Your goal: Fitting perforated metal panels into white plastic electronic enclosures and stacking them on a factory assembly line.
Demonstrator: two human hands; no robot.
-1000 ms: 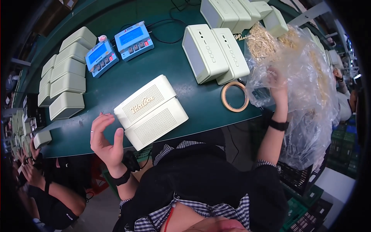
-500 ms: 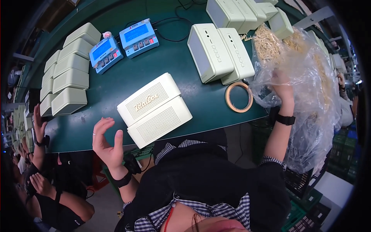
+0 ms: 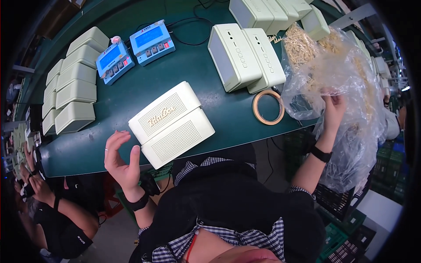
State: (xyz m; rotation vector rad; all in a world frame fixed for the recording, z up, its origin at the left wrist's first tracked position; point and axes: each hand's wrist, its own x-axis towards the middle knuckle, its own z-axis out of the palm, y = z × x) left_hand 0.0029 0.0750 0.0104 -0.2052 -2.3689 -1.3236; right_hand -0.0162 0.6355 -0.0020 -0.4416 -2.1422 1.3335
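Counter (image 3: 228, 125) in dark green spans the workroom, its near edge bowed by the lens, with the grey floor (image 3: 116, 236) showing below. At its left stand rows of cream casings (image 3: 76, 94), beside two blue control units (image 3: 115, 63) (image 3: 151, 43) with lit screens; toward the right, two upright cream boxes (image 3: 237, 59) (image 3: 265, 61) stand together, with further pale boxes (image 3: 258, 15) behind them. A tan roll of tape (image 3: 255, 106) lies flat just in front of this pair. Past the counter's left end a co-worker's hand (image 3: 41, 188) is visible, and a black crate (image 3: 335, 204) sits below on the right. In front of the person, two cream grille boxes lie slantwise, long sides together: the upper grille box (image 3: 180, 98) carries a gold script ornament (image 3: 161, 115), while the lower grille box (image 3: 177, 139) is plain. The left hand (image 3: 123, 164) is held just beside their left end, fingers (image 3: 115, 142) curved and thumb (image 3: 135, 155) wide apart from them, holding nothing. The right hand (image 3: 334, 107) is at the clear plastic bag (image 3: 351, 144), which contains many small gold pieces (image 3: 300, 46); its fingers are bent at the film, and whether they pinch anything I cannot tell.
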